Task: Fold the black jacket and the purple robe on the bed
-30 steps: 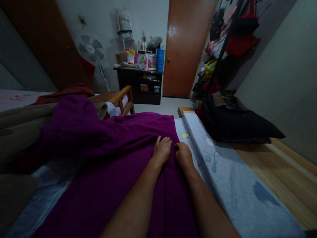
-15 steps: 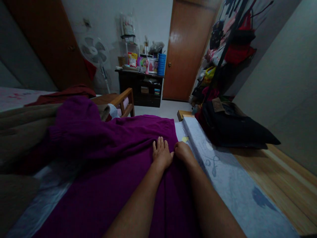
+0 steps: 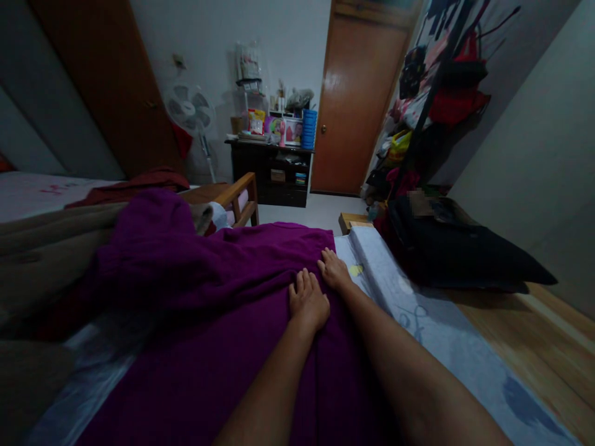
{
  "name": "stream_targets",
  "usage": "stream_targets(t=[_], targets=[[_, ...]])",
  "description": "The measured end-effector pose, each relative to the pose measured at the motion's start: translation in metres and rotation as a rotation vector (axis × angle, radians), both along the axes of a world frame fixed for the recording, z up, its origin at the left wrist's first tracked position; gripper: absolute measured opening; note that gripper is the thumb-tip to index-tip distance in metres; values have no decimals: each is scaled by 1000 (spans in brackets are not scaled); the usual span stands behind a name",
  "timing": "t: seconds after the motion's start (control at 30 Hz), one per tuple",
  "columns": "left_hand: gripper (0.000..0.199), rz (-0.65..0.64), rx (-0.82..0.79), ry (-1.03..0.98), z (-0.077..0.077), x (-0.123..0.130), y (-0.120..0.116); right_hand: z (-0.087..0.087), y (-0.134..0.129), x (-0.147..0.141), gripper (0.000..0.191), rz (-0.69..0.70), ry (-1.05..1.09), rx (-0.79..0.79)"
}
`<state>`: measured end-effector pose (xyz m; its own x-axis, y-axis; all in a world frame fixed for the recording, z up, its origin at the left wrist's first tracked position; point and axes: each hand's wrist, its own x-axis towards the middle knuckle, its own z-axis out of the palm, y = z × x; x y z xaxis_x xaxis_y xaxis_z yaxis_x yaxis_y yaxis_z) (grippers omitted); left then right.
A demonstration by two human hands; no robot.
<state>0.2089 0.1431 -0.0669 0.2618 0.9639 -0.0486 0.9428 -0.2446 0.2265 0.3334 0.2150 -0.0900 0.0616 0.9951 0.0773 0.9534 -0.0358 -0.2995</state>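
A purple garment (image 3: 223, 347) lies spread over the bed, its far edge short of the floor gap and a bunched part, perhaps a sleeve, at the left. My left hand (image 3: 309, 300) rests flat on the cloth near its far right part, fingers pointing away from me. Just beyond it and to the right, my right hand (image 3: 333, 269) lies on the garment close to its right edge, with the fingers spread. Neither hand grips anything. A small fold runs leftward through the cloth from beside my left hand.
Light patterned bedding (image 3: 437, 341) extends along the right, beside a wooden board (image 3: 502, 322). Dark folded cloth (image 3: 465, 248) is piled there. Brown clothing (image 3: 46, 235) lies at the left. Beyond the bed are a wooden chair (image 3: 252, 192), a fan (image 3: 188, 108) and a black cabinet (image 3: 242, 167).
My right hand has opened from a closed pose and moved slightly forward along the garment's right edge. My left hand stays flat on the cloth. The view has shifted a little.
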Motion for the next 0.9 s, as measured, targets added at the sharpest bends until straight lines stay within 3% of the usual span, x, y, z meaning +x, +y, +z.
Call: stream_targets(t=[0.43, 0.9], targets=[[68, 13, 15, -27, -5, 0, 1, 6, 54, 9, 63, -20, -46, -68], [69, 7, 59, -59, -10, -1, 0, 3, 90, 15, 67, -114, -17, -96]])
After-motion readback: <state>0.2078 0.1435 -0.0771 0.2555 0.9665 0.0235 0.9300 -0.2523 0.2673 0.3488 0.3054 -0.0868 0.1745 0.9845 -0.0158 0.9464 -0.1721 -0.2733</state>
